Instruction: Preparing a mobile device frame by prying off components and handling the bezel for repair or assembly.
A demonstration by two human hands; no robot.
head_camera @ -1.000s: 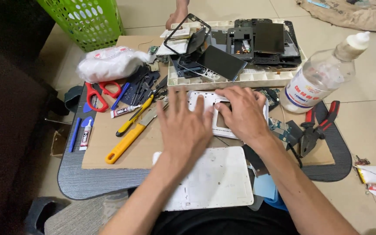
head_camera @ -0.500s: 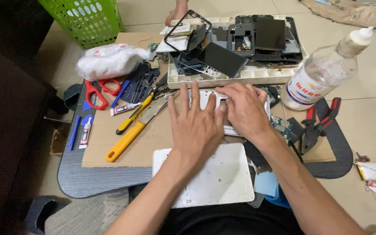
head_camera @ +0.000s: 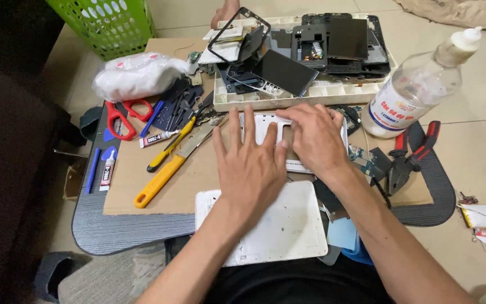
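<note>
My left hand [head_camera: 250,163] lies flat, fingers spread, on a white tablet frame [head_camera: 265,126] that rests on a brown cardboard sheet [head_camera: 136,186]. My right hand [head_camera: 313,138] presses down on the same frame from the right, its fingers curled over the frame's middle. Most of the frame is hidden under both hands. A white tablet back cover [head_camera: 279,228] lies just in front of the hands, near my lap.
A white tray [head_camera: 310,93] of dark phone parts stands behind the hands. A clear liquid bottle [head_camera: 414,90] and red-handled pliers [head_camera: 409,155] are at the right. Yellow-handled tools [head_camera: 161,174], red scissors [head_camera: 122,115], a white bag [head_camera: 136,76] and a green basket [head_camera: 111,22] are at the left.
Both hands have stayed pressed on the white frame; the left hand's fingers have shifted slightly forward. The view has tilted a little.
</note>
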